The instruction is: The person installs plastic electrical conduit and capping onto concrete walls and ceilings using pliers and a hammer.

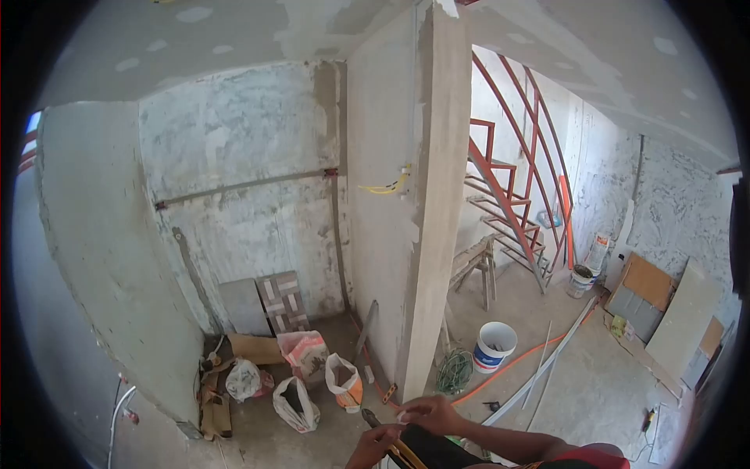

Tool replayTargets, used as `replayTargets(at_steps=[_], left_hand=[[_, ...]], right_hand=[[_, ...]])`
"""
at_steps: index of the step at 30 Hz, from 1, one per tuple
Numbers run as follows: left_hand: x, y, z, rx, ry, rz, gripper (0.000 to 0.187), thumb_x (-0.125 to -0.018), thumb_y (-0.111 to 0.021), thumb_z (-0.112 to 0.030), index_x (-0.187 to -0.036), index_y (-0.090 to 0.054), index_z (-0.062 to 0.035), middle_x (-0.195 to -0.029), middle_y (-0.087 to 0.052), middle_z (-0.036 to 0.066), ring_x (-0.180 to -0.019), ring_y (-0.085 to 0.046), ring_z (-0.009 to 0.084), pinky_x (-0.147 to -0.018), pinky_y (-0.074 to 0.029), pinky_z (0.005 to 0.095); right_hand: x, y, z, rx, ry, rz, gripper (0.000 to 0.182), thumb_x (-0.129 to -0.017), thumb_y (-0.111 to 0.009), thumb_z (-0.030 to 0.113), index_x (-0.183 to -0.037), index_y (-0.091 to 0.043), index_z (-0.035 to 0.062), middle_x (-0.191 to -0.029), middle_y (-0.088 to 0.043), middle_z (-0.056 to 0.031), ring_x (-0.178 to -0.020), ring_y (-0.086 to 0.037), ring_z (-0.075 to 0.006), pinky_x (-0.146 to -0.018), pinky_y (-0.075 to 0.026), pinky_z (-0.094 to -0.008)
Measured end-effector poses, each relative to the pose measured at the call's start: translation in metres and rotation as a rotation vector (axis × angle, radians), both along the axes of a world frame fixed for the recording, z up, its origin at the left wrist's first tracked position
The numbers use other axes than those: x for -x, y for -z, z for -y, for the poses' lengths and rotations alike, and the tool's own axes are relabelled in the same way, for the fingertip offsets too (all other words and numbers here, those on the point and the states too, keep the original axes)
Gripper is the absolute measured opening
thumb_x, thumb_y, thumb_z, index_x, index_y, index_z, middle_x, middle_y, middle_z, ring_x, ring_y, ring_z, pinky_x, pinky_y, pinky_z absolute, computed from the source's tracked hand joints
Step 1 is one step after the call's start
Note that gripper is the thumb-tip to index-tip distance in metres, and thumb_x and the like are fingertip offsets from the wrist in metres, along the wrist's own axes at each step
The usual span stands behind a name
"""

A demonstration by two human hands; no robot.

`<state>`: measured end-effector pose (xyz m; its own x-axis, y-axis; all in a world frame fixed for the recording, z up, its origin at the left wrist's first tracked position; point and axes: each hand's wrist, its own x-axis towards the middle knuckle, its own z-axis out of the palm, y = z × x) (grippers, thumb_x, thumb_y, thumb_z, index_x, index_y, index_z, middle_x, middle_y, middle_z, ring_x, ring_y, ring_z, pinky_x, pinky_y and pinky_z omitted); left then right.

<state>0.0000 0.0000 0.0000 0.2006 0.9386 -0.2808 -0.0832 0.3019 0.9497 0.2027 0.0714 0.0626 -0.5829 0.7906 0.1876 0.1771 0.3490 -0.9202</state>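
My left hand (375, 447) is at the bottom edge of the view with its fingers closed. A dark, blunt-ended object (369, 419) sticks up from it; its kind is not clear. Close to its right, my right hand (434, 415) is pinched, with a small pale bit at the fingertips that I cannot make out. A yellow strip with dark edges (408, 454) runs below the two hands, in front of dark clothing. Whether either hand grips this strip is hidden.
Open sacks (296, 405) stand on the floor ahead, left of a plastered wall end (437, 203). To the right are a white bucket (495, 349), an orange hose (512, 363), long metal profiles (539, 369), a sawhorse (478, 266), a red metal staircase (512, 195) and leaning boards (678, 309).
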Motion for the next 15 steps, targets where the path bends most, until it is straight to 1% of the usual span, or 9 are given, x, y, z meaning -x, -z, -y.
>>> replayTargets(at_steps=[2, 3, 4, 5, 8, 9, 10, 13, 15], left_hand=[[-0.005, -0.029, -0.003, -0.019, -0.050, -0.070, 0.031, -0.091, -0.069, -0.022, -0.115, -0.068, -0.0029, -0.083, -0.060, -0.002, -0.075, -0.058, 0.0086, -0.070, -0.048, 0.0228], [-0.003, -0.021, 0.037, -0.023, -0.044, -0.087, 0.040, -0.091, -0.066, -0.033, -0.119, -0.066, -0.0034, -0.089, -0.063, 0.005, -0.076, -0.061, 0.0133, -0.069, -0.050, 0.0261], [-0.001, -0.002, 0.033, -0.102, -0.032, -0.095, 0.050, -0.092, -0.063, -0.044, -0.123, -0.064, -0.0039, -0.096, -0.065, 0.011, -0.077, -0.064, 0.0179, -0.068, -0.052, 0.0294], [0.001, 0.016, 0.027, -0.191, -0.005, -0.100, 0.061, -0.092, -0.059, -0.054, -0.127, -0.063, -0.0044, -0.102, -0.067, 0.018, -0.077, -0.066, 0.0226, -0.067, -0.054, 0.0327], [0.027, 0.052, 0.010, -0.253, -0.055, -0.151, 0.051, -0.096, -0.059, -0.045, -0.125, -0.063, -0.0038, -0.089, -0.068, 0.013, -0.063, -0.059, 0.0167, -0.056, -0.048, 0.0318], [0.030, 0.066, 0.011, -0.186, -0.023, -0.220, 0.051, -0.096, -0.059, -0.044, -0.125, -0.063, -0.0015, -0.088, -0.068, 0.013, -0.063, -0.059, 0.0160, -0.056, -0.047, 0.0317], [0.037, 0.079, 0.008, -0.131, -0.016, -0.298, 0.051, -0.097, -0.058, -0.042, -0.125, -0.062, 0.0008, -0.087, -0.068, 0.013, -0.063, -0.058, 0.0154, -0.055, -0.046, 0.0315], [0.051, 0.125, 0.009, -0.009, -0.038, -0.238, 0.053, -0.097, -0.058, -0.042, -0.125, -0.060, 0.0026, -0.087, -0.068, 0.014, -0.065, -0.059, 0.0157, -0.056, -0.047, 0.0307], [0.049, 0.110, 0.006, -0.059, -0.070, -0.243, 0.052, -0.096, -0.059, -0.042, -0.124, -0.061, 0.0020, -0.089, -0.068, 0.015, -0.064, -0.059, 0.0164, -0.057, -0.048, 0.0305]], right_hand=[[-0.003, -0.031, -0.024, 0.114, 0.073, -0.072, 0.016, -0.092, -0.067, 0.008, -0.104, -0.069, -0.0015, -0.095, -0.072, -0.0090, -0.092, -0.066, -0.0108, -0.083, -0.055, -0.0281], [-0.006, -0.036, 0.003, 0.150, 0.093, -0.171, 0.012, -0.092, -0.066, 0.006, -0.100, -0.069, -0.0024, -0.092, -0.072, -0.0085, -0.089, -0.067, -0.0108, -0.081, -0.055, -0.0276], [-0.011, -0.046, -0.014, 0.109, 0.119, -0.268, 0.010, -0.092, -0.065, 0.005, -0.095, -0.069, -0.0034, -0.090, -0.071, -0.0080, -0.086, -0.067, -0.0107, -0.078, -0.056, -0.0270], [-0.018, -0.049, -0.040, -0.068, 0.186, -0.164, 0.009, -0.093, -0.062, 0.003, -0.091, -0.069, -0.0034, -0.086, -0.071, -0.0074, -0.081, -0.068, -0.0103, -0.076, -0.056, -0.0268], [-0.022, -0.105, -0.082, -0.427, 0.207, -0.153, 0.013, -0.092, -0.066, 0.010, -0.088, -0.070, -0.0011, -0.080, -0.069, -0.0051, -0.072, -0.066, -0.0094, -0.068, -0.054, -0.0261], [-0.031, -0.124, -0.086, -0.476, 0.218, -0.085, 0.009, -0.092, -0.064, 0.003, -0.089, -0.068, -0.0038, -0.084, -0.069, -0.0080, -0.075, -0.067, -0.0132, -0.068, -0.055, -0.0282], [-0.035, -0.132, -0.101, -0.514, 0.218, -0.168, 0.007, -0.091, -0.064, 0.001, -0.090, -0.067, -0.0049, -0.087, -0.068, -0.0084, -0.076, -0.067, -0.0137, -0.068, -0.056, -0.0274], [-0.047, -0.178, -0.132, -0.473, 0.225, -0.319, 0.009, -0.091, -0.059, -0.006, -0.097, -0.066, -0.0040, -0.089, -0.068, -0.0094, -0.075, -0.070, -0.0166, -0.066, -0.058, -0.0280], [-0.060, -0.206, -0.165, -0.607, 0.278, -0.305, 0.017, -0.090, -0.055, -0.011, -0.101, -0.065, -0.0038, -0.090, -0.066, -0.0095, -0.076, -0.070, -0.0175, -0.067, -0.058, -0.0297]])
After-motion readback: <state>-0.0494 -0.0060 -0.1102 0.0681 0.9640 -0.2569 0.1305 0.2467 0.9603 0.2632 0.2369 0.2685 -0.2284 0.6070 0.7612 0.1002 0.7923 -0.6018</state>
